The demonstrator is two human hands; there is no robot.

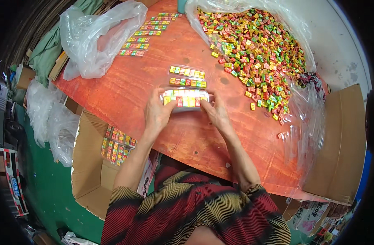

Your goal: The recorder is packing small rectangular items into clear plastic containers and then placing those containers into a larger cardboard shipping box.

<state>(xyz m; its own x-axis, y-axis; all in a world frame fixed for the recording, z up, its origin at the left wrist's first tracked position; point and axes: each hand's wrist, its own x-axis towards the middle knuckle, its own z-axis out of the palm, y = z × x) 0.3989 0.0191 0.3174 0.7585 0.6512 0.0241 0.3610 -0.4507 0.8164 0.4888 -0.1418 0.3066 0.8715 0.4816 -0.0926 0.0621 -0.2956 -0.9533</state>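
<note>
Between my two hands is a clear plastic strip pack (186,101) filled with a row of small red, yellow and green boxes. My left hand (157,111) grips its left end, thumb on the near side. The right end is pinched by my right hand (216,112) in the same way. Just beyond lie two similar packs, a nearer filled strip (188,83) and a farther filled strip (187,72). Glare on the plastic hides part of the held pack's far edge.
A large heap of small coloured boxes (256,45) spills from a clear bag at the far right. Empty clear sleeves (295,143) lie at the right edge. More filled strips (134,46) stand in rows far left, near a crumpled plastic bag (87,45). An open carton (89,159) holds packs below left.
</note>
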